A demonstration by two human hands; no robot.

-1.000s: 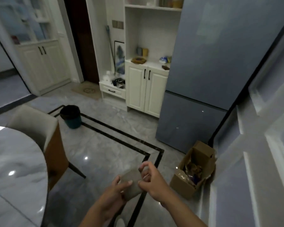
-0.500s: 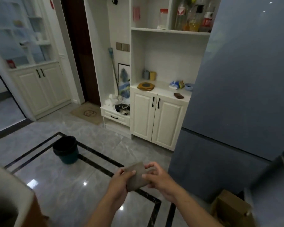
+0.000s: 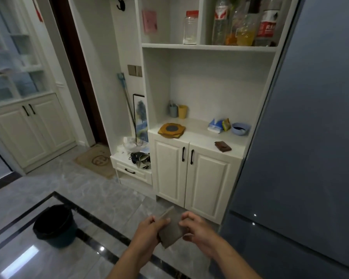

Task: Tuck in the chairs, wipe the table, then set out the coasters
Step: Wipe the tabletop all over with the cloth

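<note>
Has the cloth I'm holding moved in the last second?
Yes. The cloth has gone forward toward the white cabinet: the black bin, earlier far ahead, now sits level on its left.

White cabinet [image 3: 191,174], open shelves [image 3: 208,47] above; blue-grey refrigerator [image 3: 310,137] just right of it; dark doorway [image 3: 75,73] to its left; grey marble floor [image 3: 48,186] and black bin [image 3: 54,226] before it.

I have a single view, the wide-angle head camera, looking forward and down from close above the fingers [image 3: 164,221]. The white cabinet [image 3: 189,174] stands beyond them, with the fridge [image 3: 310,137] to their right.
</note>
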